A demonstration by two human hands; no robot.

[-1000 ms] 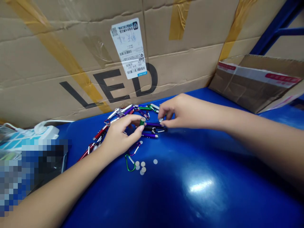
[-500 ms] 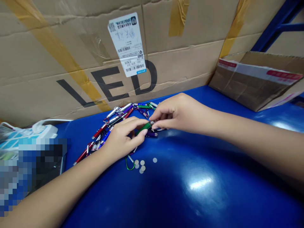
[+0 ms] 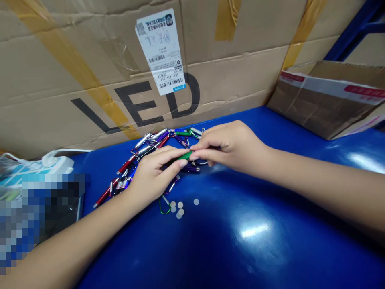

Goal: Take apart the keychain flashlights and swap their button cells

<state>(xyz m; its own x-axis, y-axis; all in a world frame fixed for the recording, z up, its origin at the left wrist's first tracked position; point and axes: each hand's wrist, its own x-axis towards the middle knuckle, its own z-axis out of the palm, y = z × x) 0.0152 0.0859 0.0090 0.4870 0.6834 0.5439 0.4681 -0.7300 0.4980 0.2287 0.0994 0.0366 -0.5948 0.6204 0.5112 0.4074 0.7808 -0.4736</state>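
Observation:
A green keychain flashlight (image 3: 185,155), slim and tube-shaped, lies between the fingers of my left hand (image 3: 155,170). My right hand (image 3: 230,143) pinches its right end with thumb and forefinger, covering that tip. Behind and left of my hands is a pile of similar metal flashlights in red, silver, purple, blue and green, among them a red one (image 3: 126,164). Below my left hand lie a green carabiner clip (image 3: 164,208) and several small round silvery discs (image 3: 181,205). One disc (image 3: 196,202) sits apart to the right.
Along the back of the blue table (image 3: 240,257) stands a large cardboard box (image 3: 90,68) marked LED. An open carton (image 3: 319,106) is at the back right. A white and blue power strip (image 3: 57,166) with a cable lies at the left.
My right fingers have moved in over the flashlight's right end, hiding the metal tip that showed before. My left hand keeps its hold with little movement.

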